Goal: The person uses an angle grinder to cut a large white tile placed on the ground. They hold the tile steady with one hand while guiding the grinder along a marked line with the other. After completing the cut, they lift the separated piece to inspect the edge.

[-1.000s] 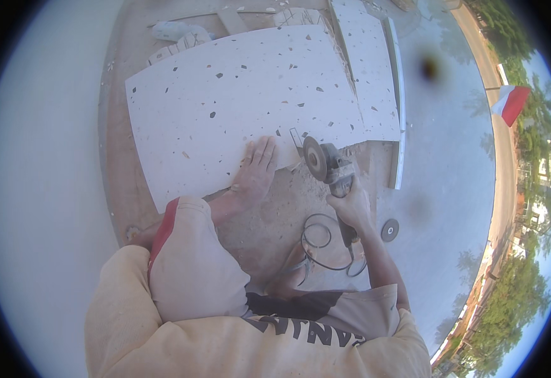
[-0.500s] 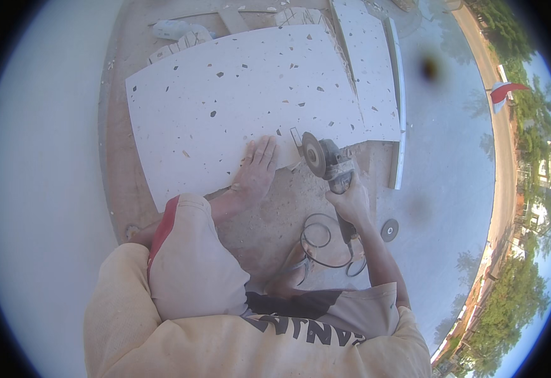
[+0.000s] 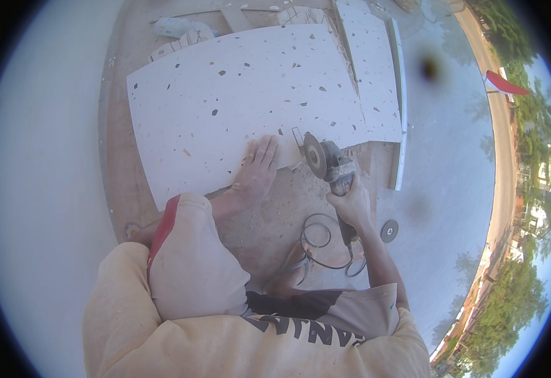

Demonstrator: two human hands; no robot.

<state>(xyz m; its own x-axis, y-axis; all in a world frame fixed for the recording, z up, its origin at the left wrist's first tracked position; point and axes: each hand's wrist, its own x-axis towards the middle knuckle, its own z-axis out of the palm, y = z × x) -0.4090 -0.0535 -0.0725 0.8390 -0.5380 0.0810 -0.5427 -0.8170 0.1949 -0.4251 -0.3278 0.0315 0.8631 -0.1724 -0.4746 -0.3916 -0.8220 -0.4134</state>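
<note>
A large white speckled slab (image 3: 193, 126) lies before me, its near edge toward my body. My left hand (image 3: 258, 169) rests flat on that near edge, fingers stretched out and holding nothing. In my right hand (image 3: 352, 205) is an angle grinder (image 3: 340, 175), gripped round its body. Its cutting disc (image 3: 315, 155) is at the slab's near edge, right of my left hand; whether it touches the slab I cannot tell. A small rectangular outline (image 3: 298, 137) shows on the slab beside the disc.
The grinder's dark cord (image 3: 317, 233) loops on the dusty ground near my foot. A spare disc (image 3: 389, 230) lies to the right. A second speckled slab (image 3: 376, 82) is at the far right, and a plastic bottle (image 3: 173, 27) lies behind the large slab.
My hands, the grinder and the slab look almost unmoved. At the far right, the red and white flag has shifted in shape.
</note>
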